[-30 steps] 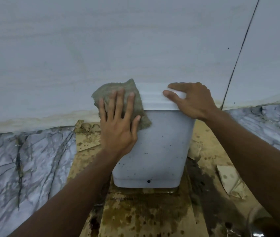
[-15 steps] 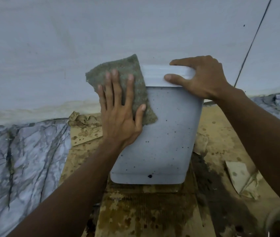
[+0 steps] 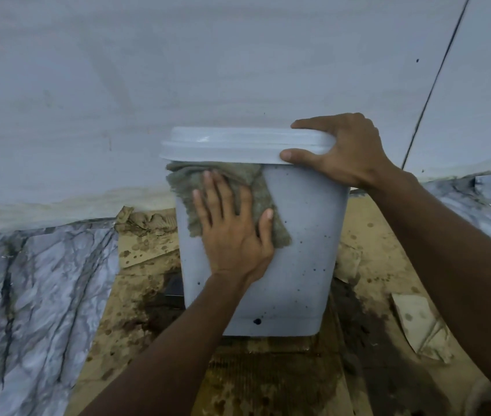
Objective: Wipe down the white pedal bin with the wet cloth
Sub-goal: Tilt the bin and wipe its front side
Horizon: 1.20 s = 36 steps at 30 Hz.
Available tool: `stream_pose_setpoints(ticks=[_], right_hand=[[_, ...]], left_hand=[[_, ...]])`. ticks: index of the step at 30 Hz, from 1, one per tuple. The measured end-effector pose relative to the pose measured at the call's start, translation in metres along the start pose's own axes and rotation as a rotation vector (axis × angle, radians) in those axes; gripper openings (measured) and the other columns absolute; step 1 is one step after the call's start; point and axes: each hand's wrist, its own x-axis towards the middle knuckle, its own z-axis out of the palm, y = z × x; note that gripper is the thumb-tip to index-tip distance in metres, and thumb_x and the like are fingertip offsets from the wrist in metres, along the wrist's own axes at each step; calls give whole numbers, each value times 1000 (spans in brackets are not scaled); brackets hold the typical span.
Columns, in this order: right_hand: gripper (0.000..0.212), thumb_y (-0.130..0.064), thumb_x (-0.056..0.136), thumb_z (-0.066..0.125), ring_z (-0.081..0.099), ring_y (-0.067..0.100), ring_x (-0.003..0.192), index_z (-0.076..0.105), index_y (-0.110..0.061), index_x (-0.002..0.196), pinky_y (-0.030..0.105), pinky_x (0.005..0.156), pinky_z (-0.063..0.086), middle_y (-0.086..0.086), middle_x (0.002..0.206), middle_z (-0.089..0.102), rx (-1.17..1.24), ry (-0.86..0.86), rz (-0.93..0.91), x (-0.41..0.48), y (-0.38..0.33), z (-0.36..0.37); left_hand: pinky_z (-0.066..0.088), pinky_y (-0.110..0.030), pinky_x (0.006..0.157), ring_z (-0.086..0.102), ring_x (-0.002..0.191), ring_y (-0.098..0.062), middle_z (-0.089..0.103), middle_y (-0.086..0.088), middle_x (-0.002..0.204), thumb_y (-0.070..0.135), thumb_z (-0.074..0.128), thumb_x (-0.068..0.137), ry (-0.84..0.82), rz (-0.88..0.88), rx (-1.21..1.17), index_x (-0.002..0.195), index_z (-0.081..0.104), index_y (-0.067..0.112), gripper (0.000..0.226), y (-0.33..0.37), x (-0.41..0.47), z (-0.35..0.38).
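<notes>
Against the pale wall, on stained cardboard (image 3: 268, 382), the white pedal bin (image 3: 301, 241) is stood upright with its lid (image 3: 238, 142) down. The wiping step is judged to be in hand — the wet cloth (image 3: 256, 183) is pressed flat to the upper left of the front face, just under the lid's rim, by the left hand (image 3: 235, 235), whose fingers are straight and spread. The bin is steadied by the right hand (image 3: 347, 154), curled round the lid's right corner with the thumb on the front edge. Dark specks are seen across the lower and right front, so much of this face is judged unwiped. Firm strokes down and across it are called for next, with the lid held fast — then the sides and lid. Counted: one bin, one lid, one cloth, two hands, one loose cardboard scrap (image 3: 418, 322) at the right.
</notes>
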Motion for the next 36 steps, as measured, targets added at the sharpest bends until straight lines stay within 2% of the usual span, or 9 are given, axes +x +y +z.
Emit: stream_pose_setpoints(ticks=[8, 14, 18, 21, 23, 27, 32, 34, 36], right_hand=[[75, -88, 61, 58, 63, 9, 118, 73, -39, 116, 39, 102, 49, -16, 126, 70, 75, -6, 4, -4, 2, -3], [77, -89, 57, 59, 62, 7, 120, 73, -42, 117, 39, 105, 48, -19, 127, 69, 85, -5, 45, -5, 6, -6], [76, -89, 57, 57, 64, 8, 113, 74, -41, 112, 36, 97, 50, -17, 122, 72, 67, -3, 46, -3, 3, -4], [65, -86, 61, 59, 67, 9, 103, 76, -41, 104, 36, 88, 53, -15, 111, 76, 73, 5, 32, -5, 2, -4], [59, -83, 64, 62, 68, 9, 99, 77, -39, 101, 38, 87, 54, -15, 106, 76, 88, 17, 27, -7, 3, -5], [59, -82, 65, 66, 65, 5, 105, 75, -42, 106, 30, 90, 49, -20, 111, 74, 89, 15, 52, -9, 1, -6], [63, -84, 68, 65, 61, 6, 117, 70, -44, 117, 27, 92, 42, -22, 125, 69, 36, 6, 50, -15, 4, -8], [67, -87, 67, 62, 61, 7, 117, 69, -46, 119, 26, 90, 40, -23, 126, 68, 8, 9, 44, -16, 2, -5], [71, -89, 65, 61, 61, 8, 118, 68, -46, 121, 26, 89, 39, -22, 127, 68, -5, 5, 43, -14, -1, -1]], left_hand=[[-3, -47, 125, -4, 155, -26, 1, -11, 165, 48, 40, 103, -109, 504, 21, 158, 17, 16, 68, 27, -9, 10], [-3, -48, 125, -7, 154, -30, -3, -15, 166, 59, 36, 97, -112, 290, 139, 153, 28, 13, 74, -52, -35, 1], [1, -57, 123, -1, 153, -40, 2, -25, 164, 54, 39, 98, -62, 105, 66, 157, 24, 12, 74, -14, -8, 4], [2, -58, 123, 5, 153, -41, 8, -26, 163, 53, 36, 100, -55, 125, 0, 156, 28, 13, 70, 34, 0, 14], [2, -57, 123, 6, 153, -39, 4, -22, 163, 52, 37, 101, -72, 192, -24, 156, 27, 13, 68, 53, -1, 17], [-5, -52, 124, 0, 155, -31, 0, -14, 165, 48, 39, 103, -151, 540, -30, 159, 20, 18, 67, 64, -18, 26], [-7, -46, 125, -5, 155, -25, 2, -10, 167, 47, 38, 104, -305, 852, 54, 160, 16, 21, 65, 19, -85, 36], [-9, -43, 125, -11, 154, -24, -6, -9, 168, 49, 37, 103, -292, 904, 101, 160, 14, 24, 66, -7, -98, 36], [-10, -43, 124, -11, 154, -24, -14, -8, 167, 53, 34, 101, -254, 816, 118, 158, 20, 24, 65, -17, -89, 31]])
